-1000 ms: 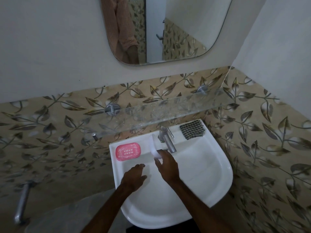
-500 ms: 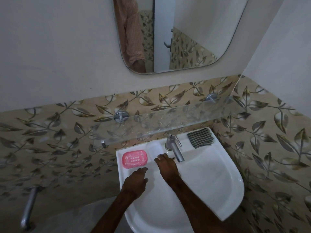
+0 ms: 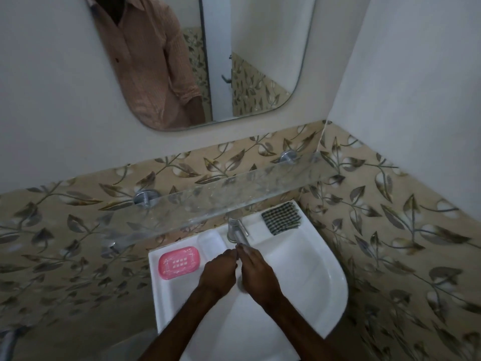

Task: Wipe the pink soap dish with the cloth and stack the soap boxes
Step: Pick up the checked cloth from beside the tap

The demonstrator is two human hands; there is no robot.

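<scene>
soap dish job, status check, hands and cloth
Left hand and right hand together over sink, below tap; grip unclear. Pink dish untouched on left ledge. Cloth back right. Nothing blocking.

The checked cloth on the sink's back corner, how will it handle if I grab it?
The cloth lies flat and folded on the sink rim, so it will probably go limp and unfold when lifted. It looks thin, likely light. The woven checks suggest a grippy, unbreakable surface that should not slide much.

On the sink [image 3: 307, 290] rim, soap dish [image 3: 179, 262] lies left of the tap [image 3: 236, 231], cloth [image 3: 281, 217] right.
</scene>
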